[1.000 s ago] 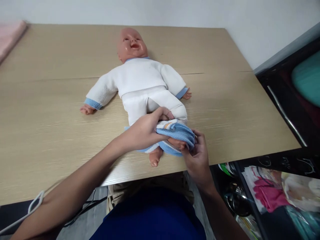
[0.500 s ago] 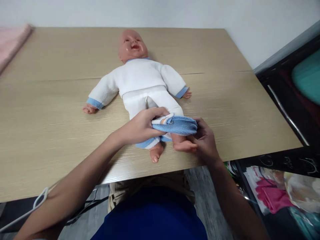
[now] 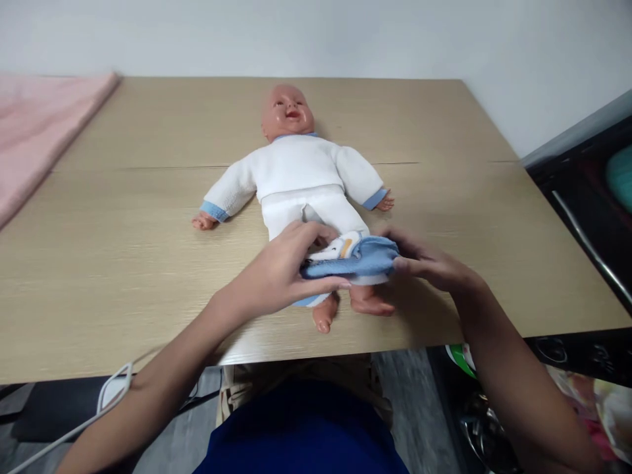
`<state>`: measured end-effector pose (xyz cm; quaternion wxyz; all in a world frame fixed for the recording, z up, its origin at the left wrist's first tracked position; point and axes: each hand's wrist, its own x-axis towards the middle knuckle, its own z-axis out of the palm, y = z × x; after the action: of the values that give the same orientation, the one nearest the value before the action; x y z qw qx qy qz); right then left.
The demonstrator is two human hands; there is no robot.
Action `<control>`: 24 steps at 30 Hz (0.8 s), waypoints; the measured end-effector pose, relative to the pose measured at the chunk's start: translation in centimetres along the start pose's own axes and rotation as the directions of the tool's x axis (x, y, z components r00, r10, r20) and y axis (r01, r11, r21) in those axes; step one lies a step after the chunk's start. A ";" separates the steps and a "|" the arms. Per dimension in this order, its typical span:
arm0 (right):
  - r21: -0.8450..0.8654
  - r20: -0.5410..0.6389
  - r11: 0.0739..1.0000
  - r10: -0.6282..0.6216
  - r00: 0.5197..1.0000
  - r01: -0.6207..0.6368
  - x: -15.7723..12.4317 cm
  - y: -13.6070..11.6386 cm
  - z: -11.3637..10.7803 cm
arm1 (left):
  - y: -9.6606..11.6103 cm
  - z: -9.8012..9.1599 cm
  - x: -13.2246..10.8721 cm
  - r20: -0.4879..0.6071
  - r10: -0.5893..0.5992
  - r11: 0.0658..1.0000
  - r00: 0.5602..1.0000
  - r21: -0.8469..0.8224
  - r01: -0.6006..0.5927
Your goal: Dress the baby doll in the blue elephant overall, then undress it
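Observation:
A baby doll (image 3: 301,164) lies face up on the wooden table, dressed in a white top and white trousers with blue cuffs. Above its lower legs is a folded blue and white cloth item (image 3: 355,260) with a small orange mark. My left hand (image 3: 291,263) grips its left end, thumb below and fingers above. At the right end, my right hand (image 3: 424,260) pinches the blue edge between thumb and fingers. The doll's bare feet (image 3: 370,301) stick out below the cloth, near the table's front edge.
A pink cloth (image 3: 44,131) covers the table's left back corner. White cable (image 3: 116,392) loops by my left forearm at the front edge. A black rack (image 3: 582,217) stands at the right, with bags and other items low beside my right arm.
The view has shifted, so the table and doll sit farther right and lower. My right hand has moved from beside the doll's foot up to the cloth item's right end.

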<state>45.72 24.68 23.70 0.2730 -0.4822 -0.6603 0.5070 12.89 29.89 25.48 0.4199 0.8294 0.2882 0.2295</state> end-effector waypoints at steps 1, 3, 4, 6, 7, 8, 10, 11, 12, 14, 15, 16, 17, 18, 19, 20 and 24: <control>-0.030 -0.016 1.000 0.002 1.000 -0.003 0.0 -0.3 0.3 | 0.0 -0.1 -1.0 -0.052 -0.007 0.999 0.999 0.031 0.008; -0.124 -0.068 0.992 -0.022 0.997 0.014 0.2 -1.0 0.9 | -0.4 -0.4 -3.2 -0.157 -0.058 0.992 0.986 0.104 0.075; -0.174 -0.099 0.984 -0.062 0.993 0.044 0.4 -1.2 1.2 | -0.7 -0.5 -4.2 -0.201 -0.094 0.985 0.975 0.127 0.121; -0.253 -0.158 0.958 -0.180 0.971 0.136 1.1 -1.7 1.5 | -1.4 -0.9 -6.0 -0.239 -0.181 0.970 0.954 0.118 0.213; -0.274 -0.179 0.945 -0.234 0.956 0.180 1.6 -1.9 1.6 | -1.8 -1.1 -6.7 -0.224 -0.227 0.964 0.948 0.086 0.252; -0.280 -0.188 0.936 -0.273 0.944 0.215 2.0 -2.1 1.6 | -2.2 -1.3 -7.2 -0.191 -0.263 0.959 0.946 0.055 0.278; -0.249 -0.165 0.940 -0.278 0.946 0.232 3.0 -2.2 1.3 | -2.9 -1.6 -7.9 -0.111 -0.284 0.957 0.952 0.034 0.289; -0.219 -0.140 0.950 -0.254 0.957 0.221 3.5 -2.1 1.1 | -3.2 -1.7 -8.1 -0.080 -0.265 0.962 0.961 0.036 0.269; -0.181 -0.120 0.962 -0.227 0.967 0.203 4.1 -2.0 0.9 | -3.4 -1.9 -8.1 -0.068 -0.228 0.972 0.971 0.039 0.231; -0.086 -0.113 0.983 -0.168 0.979 0.159 5.3 -1.6 0.5 | -3.9 -2.0 -7.8 -0.091 -0.140 0.990 0.986 0.019 0.143; -0.032 -0.121 0.990 -0.141 0.983 0.138 5.9 -1.4 0.4 | -4.2 -2.1 -7.5 -0.109 -0.114 0.993 0.987 -0.017 0.113; 0.023 -0.131 0.992 -0.118 0.984 0.122 6.6 -1.1 0.3 | -4.5 -2.2 -7.2 -0.131 -0.104 0.993 0.986 -0.062 0.097; 0.078 -0.138 0.991 -0.093 0.986 0.104 7.2 -0.9 0.3 | -4.8 -2.2 -6.8 -0.158 -0.112 0.990 0.981 -0.106 0.096; 0.131 -0.136 0.988 -0.065 0.989 0.083 7.7 -0.7 0.3 | -5.3 -2.2 -6.4 -0.188 -0.134 0.983 0.973 -0.148 0.107; 0.181 -0.127 0.981 -0.039 0.991 0.062 8.1 -0.5 0.4 | -5.7 -2.2 -6.0 -0.216 -0.161 0.974 0.963 -0.192 0.120; 0.224 -0.118 0.974 -0.017 0.993 0.043 8.5 -0.3 0.5 | -6.1 -2.1 -5.6 -0.231 -0.191 0.961 0.954 -0.241 0.135; 0.223 -0.146 0.974 -0.016 0.989 0.049 9.0 0.5 1.3 | -7.3 -1.8 -4.3 -0.130 -0.322 0.858 0.938 -0.459 0.231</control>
<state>41.34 32.35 21.67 0.3811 -0.4724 -0.5846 0.5383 6.56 31.50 19.78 0.5925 0.6357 0.3871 0.3081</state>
